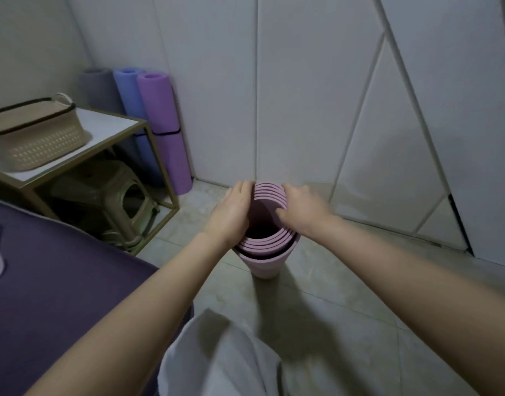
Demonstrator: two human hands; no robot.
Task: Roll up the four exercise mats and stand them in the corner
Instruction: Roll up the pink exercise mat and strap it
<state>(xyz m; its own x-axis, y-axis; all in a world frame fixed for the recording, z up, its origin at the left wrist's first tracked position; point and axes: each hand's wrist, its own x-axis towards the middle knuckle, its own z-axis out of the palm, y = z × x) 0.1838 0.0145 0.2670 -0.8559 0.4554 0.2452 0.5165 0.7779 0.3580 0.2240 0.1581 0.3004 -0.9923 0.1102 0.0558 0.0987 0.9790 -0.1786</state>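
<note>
Left hand (231, 212) wraps the top of the pink mat (262, 267) from outside, fingers curved round it; right hand (301, 208) hooks its fingers over the rim. The loose roll stands upright on the floor (345, 281), apart from the grey mat (95, 87), blue mat (131, 92) and purple mat (165, 124) standing in the corner

Three rolled mats (131, 104) are standing in the corner behind the desk (111, 124), a basket (37, 138) sitting on it, a stool (117, 195) under it. The fourth mat (262, 267) is standing rightward on the floor (360, 281).
</note>
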